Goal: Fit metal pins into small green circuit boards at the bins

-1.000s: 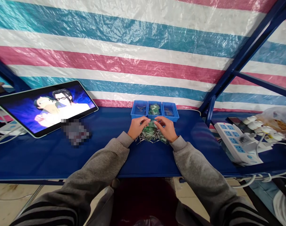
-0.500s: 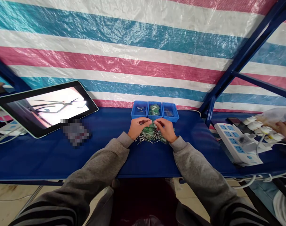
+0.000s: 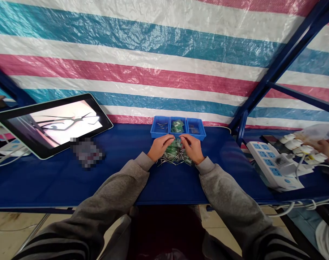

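My left hand and my right hand rest over a heap of small green boards and thin metal pins on the blue table. Both hands have their fingers curled, fingertips nearly meeting above the heap, pinching small parts I cannot make out. Just beyond them stand three small blue bins: the left bin holds pins, the middle bin green pieces, the right bin dark parts.
A tablet playing a cartoon leans at the left, a blurred object beside it. A white power strip with plugs and cables lies at the right, where another person's hand reaches. Striped tarp hangs behind; blue frame bars rise at right.
My hands have drawn a little closer together over the heap. The tablet picture changed from two figures to a pale close-up. Another person's hand came into view at the right edge.
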Motion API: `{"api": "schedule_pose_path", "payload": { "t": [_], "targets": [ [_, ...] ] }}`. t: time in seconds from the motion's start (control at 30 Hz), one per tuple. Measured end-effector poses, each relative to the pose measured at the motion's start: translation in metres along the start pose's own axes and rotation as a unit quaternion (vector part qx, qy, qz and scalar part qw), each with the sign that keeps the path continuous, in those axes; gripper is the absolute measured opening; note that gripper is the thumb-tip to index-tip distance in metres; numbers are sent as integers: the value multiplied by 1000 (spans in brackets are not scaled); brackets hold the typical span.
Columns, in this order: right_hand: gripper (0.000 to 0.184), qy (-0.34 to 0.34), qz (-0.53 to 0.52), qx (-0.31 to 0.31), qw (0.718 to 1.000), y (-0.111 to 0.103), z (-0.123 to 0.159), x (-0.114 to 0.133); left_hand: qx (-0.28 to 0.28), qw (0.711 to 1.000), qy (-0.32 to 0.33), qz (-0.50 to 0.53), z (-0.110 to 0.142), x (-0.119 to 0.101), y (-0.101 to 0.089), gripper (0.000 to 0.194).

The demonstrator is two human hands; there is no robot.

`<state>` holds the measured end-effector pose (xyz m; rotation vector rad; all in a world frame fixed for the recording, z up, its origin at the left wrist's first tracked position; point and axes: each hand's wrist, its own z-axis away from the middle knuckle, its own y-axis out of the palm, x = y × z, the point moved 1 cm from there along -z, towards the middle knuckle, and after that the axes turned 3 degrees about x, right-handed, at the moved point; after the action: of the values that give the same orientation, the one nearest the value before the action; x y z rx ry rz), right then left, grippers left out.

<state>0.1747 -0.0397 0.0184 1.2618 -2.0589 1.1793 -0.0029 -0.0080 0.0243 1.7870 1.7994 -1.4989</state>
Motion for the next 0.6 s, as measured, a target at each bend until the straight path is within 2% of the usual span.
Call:
{"api": "schedule_pose_path", "payload": {
  "t": [0.1, 0.23, 0.37, 0.6],
  "targets": [
    [30, -2, 3, -5, 1000, -1, 0, -1, -12, 999, 12, -36, -1, 1, -3, 35],
    [28, -23, -7, 14, 1000, -1, 0, -2, -25, 999, -27, 19, 0, 2, -4, 33],
    [28, -59, -19, 56, 997, 2, 1, -2, -11, 997, -37, 62, 1, 0, -3, 31],
    [33, -36, -30, 74, 996, 3, 2, -1, 1, 994, -56, 97, 1, -4, -2, 32]
  ]
}}
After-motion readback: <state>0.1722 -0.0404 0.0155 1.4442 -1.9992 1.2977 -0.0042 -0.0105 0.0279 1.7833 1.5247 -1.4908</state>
